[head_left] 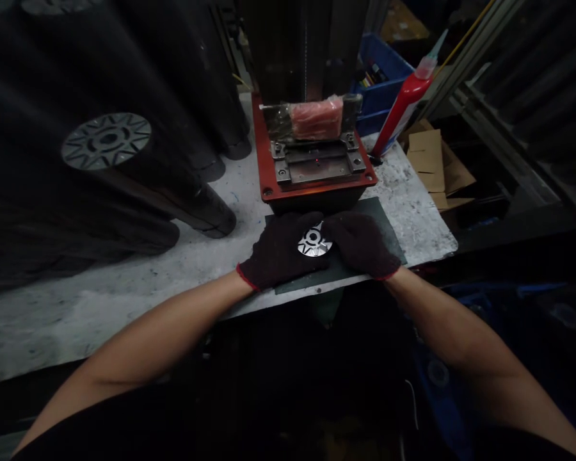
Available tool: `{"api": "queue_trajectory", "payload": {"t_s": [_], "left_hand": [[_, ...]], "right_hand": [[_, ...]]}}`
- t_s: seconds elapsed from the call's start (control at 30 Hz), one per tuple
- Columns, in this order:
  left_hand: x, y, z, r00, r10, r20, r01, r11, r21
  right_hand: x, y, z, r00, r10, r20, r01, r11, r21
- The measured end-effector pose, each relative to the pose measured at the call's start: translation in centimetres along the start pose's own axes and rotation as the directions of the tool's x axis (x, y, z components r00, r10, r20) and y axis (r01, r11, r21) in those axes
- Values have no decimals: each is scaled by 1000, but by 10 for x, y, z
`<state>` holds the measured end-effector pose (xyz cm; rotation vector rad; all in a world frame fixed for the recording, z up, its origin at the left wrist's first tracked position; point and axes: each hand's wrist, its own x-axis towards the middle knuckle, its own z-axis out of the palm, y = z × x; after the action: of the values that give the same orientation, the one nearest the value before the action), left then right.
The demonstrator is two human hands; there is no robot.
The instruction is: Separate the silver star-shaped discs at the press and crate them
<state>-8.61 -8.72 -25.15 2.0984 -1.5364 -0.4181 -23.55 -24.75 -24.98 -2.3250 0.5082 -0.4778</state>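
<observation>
Both of my hands wear dark gloves with red cuffs and meet over a dark green mat (386, 224) at the table's front edge. A shiny round metal disc (314, 239) with cut-out slots lies between them. Around its left side, my left hand (285, 250) is closed on the disc. From the right, my right hand (360, 243) has its fingers closed at the disc's upper right rim. Just behind the hands stands a red-based metal fixture (317, 169) with a pink, plastic-wrapped block (317, 120) on it.
Tall stacks of similar discs (106, 142) stand at the left of the table (211, 262). Right of the fixture, a red bottle (403, 105) with a pointed nozzle leans by a blue bin (386, 80). Cardboard (427, 160) lies beyond the table's right edge.
</observation>
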Motion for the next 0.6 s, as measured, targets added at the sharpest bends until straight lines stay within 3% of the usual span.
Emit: {"api": "queue_trajectory", "payload": {"t_s": [0.07, 0.13, 0.27, 0.33, 0.43, 0.5, 0.6], "left_hand": [[0, -1, 1, 1000, 0, 7, 0, 1000, 4], [2, -1, 1, 1000, 14, 3, -14, 1000, 4], [5, 0, -1, 1000, -6, -6, 6, 1000, -14], [5, 0, -1, 1000, -7, -3, 7, 998, -58], [4, -1, 1, 999, 44, -18, -45, 995, -94], [2, 0, 2, 998, 50, -35, -52, 997, -60], [1, 5, 3, 999, -12, -38, 14, 999, 45]], "right_hand": [[3, 1, -2, 998, -45, 39, 48, 996, -80], [3, 0, -8, 977, -165, 137, 190, 962, -196], [-3, -5, -28, 870, -347, 350, 476, 777, -413], [1, -8, -40, 831, -448, 330, 554, 724, -411], [31, -17, -57, 778, -608, 160, 613, 676, -410], [62, -24, -65, 789, -603, 117, 582, 675, -453], [95, -30, -67, 814, -544, 202, 575, 706, -414]]}}
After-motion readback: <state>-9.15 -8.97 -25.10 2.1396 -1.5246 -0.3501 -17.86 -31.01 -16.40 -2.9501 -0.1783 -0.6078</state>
